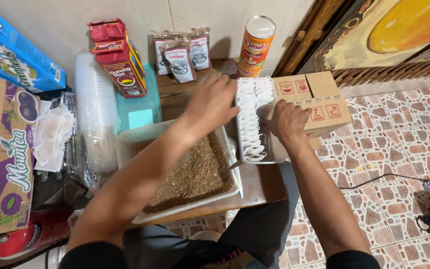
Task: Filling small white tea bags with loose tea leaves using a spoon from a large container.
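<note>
Fingers (274,107) of both hands on white filter bags (251,117) in metal tray (269,158).

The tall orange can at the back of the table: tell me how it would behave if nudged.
The tall orange can stands upright and narrow, so it would probably tip rather than slide. Being round, it would likely roll once down. It stands close to the cardboard box, which might stop it.

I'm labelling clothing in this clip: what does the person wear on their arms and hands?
Both forearms are bare. The left hand and right hand show no gloves or rings, and no watch is visible. Black sleeve edges show near the upper arms.
</note>
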